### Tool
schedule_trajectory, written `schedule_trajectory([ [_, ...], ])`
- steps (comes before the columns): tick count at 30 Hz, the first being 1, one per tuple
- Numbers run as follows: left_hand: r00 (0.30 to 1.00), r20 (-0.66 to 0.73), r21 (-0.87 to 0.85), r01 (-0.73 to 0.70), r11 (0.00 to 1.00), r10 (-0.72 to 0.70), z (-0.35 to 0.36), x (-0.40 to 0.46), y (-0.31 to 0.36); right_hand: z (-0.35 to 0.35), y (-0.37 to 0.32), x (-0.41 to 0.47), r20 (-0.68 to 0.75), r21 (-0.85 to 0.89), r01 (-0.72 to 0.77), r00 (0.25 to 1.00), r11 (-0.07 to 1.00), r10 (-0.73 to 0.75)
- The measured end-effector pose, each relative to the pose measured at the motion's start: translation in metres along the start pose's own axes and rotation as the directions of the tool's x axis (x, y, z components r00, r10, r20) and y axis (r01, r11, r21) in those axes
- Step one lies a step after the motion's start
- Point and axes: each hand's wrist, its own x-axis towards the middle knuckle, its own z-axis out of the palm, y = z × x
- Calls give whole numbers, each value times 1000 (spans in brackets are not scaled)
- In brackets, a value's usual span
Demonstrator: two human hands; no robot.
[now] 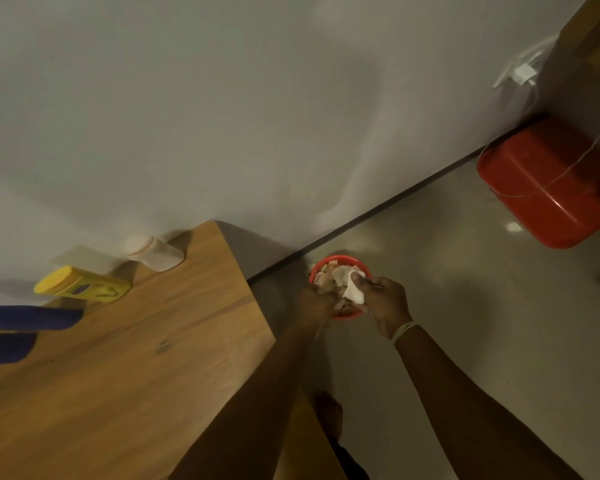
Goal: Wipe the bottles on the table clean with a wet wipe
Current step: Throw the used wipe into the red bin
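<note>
both hands reach out over a small red bin (355,261) on the floor, beside the counter (125,358). the right hand (385,303) pinches a crumpled white wipe (350,284) above the bin; the left hand (317,301) has curled fingers, though its grasp is unclear. a yellow bottle (84,285) and a white bottle (155,254) stand near the wall on the counter.

Both hands meet over a small round red bin (342,315) full of scraps, which blocks the way straight below them. To the left of the grip, the wooden table edge (253,296) stands close. To the right, bare grey floor (465,306) lies open up to a big red plastic box (544,181).
</note>
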Motion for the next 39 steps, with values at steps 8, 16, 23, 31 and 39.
schedule_trajectory([
  [8,990,29,252,-143,957,140,-8,-20,-10,8,9,-1,-139,-378,57,983,924,-118],
  [16,966,-10,131,-255,958,259,-50,-72,2,28,-8,-73,-203,-231,253,932,939,-301],
  [23,902,-105,3,-421,907,419,-165,-150,-21,88,-67,-191,-19,-179,596,793,783,-609],
  [31,897,-276,-184,-401,897,344,-342,-240,-156,244,-6,-359,445,-176,676,703,716,-555],
  [39,815,-565,-230,-307,924,130,-500,-295,-340,350,136,-471,747,-365,562,653,743,-127],
])
